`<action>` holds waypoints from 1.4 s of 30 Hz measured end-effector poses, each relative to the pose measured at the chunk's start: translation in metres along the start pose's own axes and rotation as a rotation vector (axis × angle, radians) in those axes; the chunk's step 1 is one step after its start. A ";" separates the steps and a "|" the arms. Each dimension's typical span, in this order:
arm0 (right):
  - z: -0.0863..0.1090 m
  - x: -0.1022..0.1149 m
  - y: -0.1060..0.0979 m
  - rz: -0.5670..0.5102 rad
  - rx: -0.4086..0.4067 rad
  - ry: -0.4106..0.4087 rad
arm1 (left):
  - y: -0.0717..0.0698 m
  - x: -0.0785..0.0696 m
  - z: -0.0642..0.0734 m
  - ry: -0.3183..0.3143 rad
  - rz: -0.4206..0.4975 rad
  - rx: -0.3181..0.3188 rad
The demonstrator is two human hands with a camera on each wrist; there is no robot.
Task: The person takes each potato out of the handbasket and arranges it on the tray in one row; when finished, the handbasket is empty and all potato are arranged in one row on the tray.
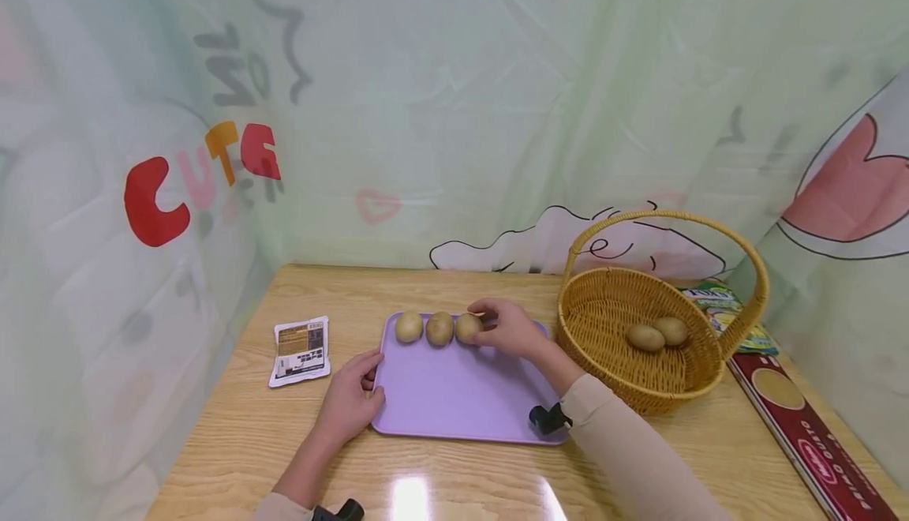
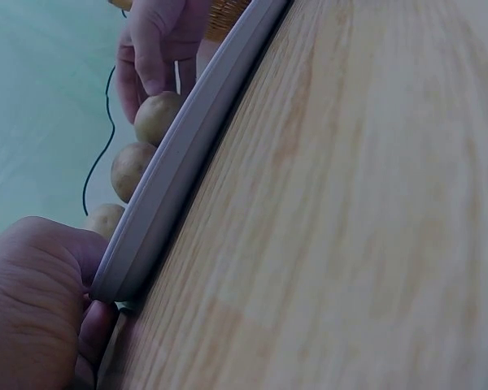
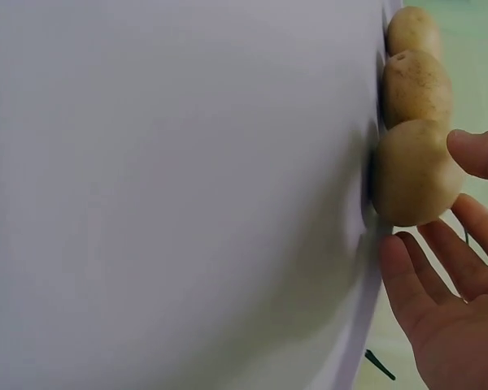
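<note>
Three potatoes stand in a row along the far edge of a purple tray (image 1: 461,395): a left potato (image 1: 408,327), a middle potato (image 1: 439,329) and a right potato (image 1: 469,328). My right hand (image 1: 507,327) is at the right potato, its fingers spread loosely about it. In the right wrist view the thumb (image 3: 478,154) is beside that potato (image 3: 416,173), with the other fingers below it. My left hand (image 1: 350,397) pinches the tray's left rim; the left wrist view shows its thumb above the rim (image 2: 118,272) and fingers beneath.
Right of the tray stands a wicker basket (image 1: 604,300) with a tall handle, holding two potatoes (image 1: 657,335). Behind and beside it lie a green packet (image 1: 756,339) and a long red box (image 1: 802,434). A white-and-brown packet (image 1: 301,351) lies left on the wooden table (image 1: 234,442).
</note>
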State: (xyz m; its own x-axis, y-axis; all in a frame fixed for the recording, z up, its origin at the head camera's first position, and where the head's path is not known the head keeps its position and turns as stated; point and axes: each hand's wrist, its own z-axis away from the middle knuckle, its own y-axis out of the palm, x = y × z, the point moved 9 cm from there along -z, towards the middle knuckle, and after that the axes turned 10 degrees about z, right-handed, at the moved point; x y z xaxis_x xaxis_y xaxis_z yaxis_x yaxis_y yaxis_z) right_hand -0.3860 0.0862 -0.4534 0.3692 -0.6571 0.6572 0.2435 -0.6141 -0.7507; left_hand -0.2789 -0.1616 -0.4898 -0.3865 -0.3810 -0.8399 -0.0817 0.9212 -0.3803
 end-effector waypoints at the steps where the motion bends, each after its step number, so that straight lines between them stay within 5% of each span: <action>1: 0.001 0.002 -0.002 0.004 0.001 -0.007 | 0.000 0.000 0.000 -0.002 -0.001 0.001; 20: 0.037 0.032 -0.074 0.069 -0.027 -0.048 | 0.000 0.002 0.001 -0.014 -0.014 -0.002; 42: 0.083 -0.007 -0.147 0.224 -0.071 0.069 | -0.001 -0.001 0.002 -0.026 0.002 -0.003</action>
State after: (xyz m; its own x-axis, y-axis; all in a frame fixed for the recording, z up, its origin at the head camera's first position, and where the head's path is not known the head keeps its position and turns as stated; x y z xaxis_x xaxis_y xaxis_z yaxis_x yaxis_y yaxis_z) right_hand -0.3498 0.2174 -0.3532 0.3444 -0.8068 0.4801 0.0980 -0.4776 -0.8731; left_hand -0.2770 -0.1622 -0.4893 -0.3626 -0.3812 -0.8504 -0.0836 0.9221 -0.3777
